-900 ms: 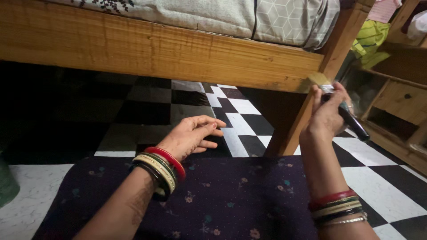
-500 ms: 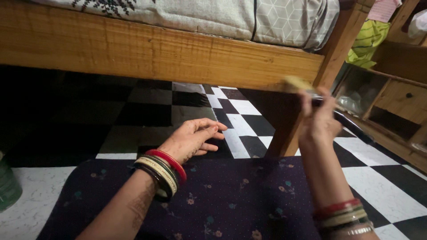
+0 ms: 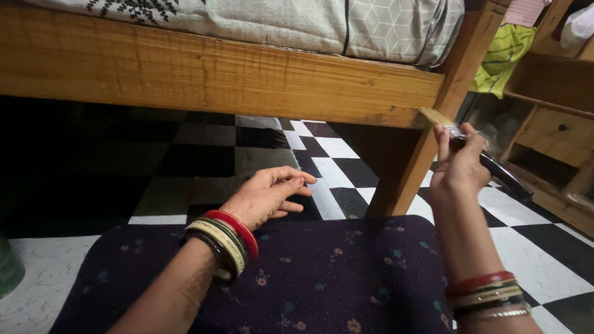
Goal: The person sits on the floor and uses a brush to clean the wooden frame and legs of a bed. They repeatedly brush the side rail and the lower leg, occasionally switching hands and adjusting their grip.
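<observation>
Head view: right hand (image 3: 459, 166) grips paintbrush (image 3: 479, 150) by bed leg (image 3: 421, 142); left hand (image 3: 267, 195) spread on cloth (image 3: 322, 272).

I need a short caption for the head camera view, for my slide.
Right hand holds a paintbrush against the wooden bed frame; left hand rests on the checkered floor.

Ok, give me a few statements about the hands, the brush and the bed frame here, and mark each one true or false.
1. The right hand grips a paintbrush with a dark handle. True.
2. The brush's bristles meet the lower edge of the wooden bed rail, next to the bed leg. True.
3. The left hand holds a rag. False: it is empty, fingers spread, resting low at the edge of the dark floral fabric.
4. The floor is plain grey. False: it is black and white checkered tile.
5. Both wrists wear bangles. True.
</observation>
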